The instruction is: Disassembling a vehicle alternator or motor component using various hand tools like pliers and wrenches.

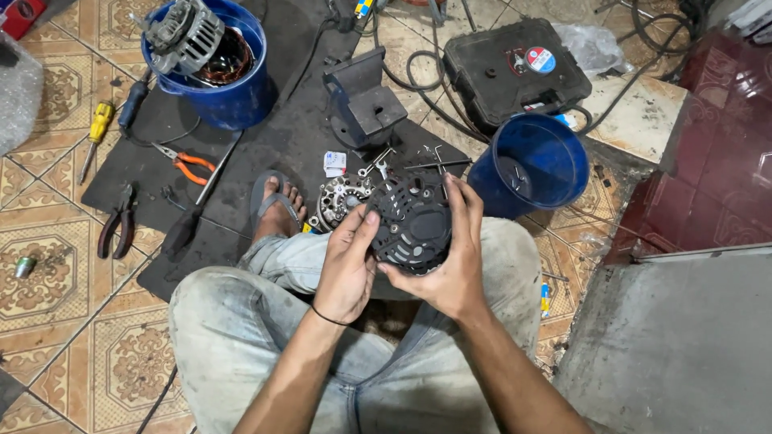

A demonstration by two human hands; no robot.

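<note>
I hold a round black slotted alternator cover (412,221) above my knees with both hands. My left hand (347,261) grips its left edge, thumb and fingers pressed on the rim. My right hand (455,253) wraps its right side, fingers curled over the top and thumb beneath. Just behind the cover, on the black mat (273,137), lies a silver alternator housing part (339,199) beside my sandalled foot (277,210). Small wrenches and metal pins (418,161) lie a little farther out.
A blue bucket holding an alternator and stator (207,56) stands at the back left; an empty blue bucket (531,165) at the right. A metal block (366,104), a black tool case (515,68), orange pliers (186,163), dark pliers (119,223) and screwdrivers (96,133) surround me. A concrete step (675,337) rises at right.
</note>
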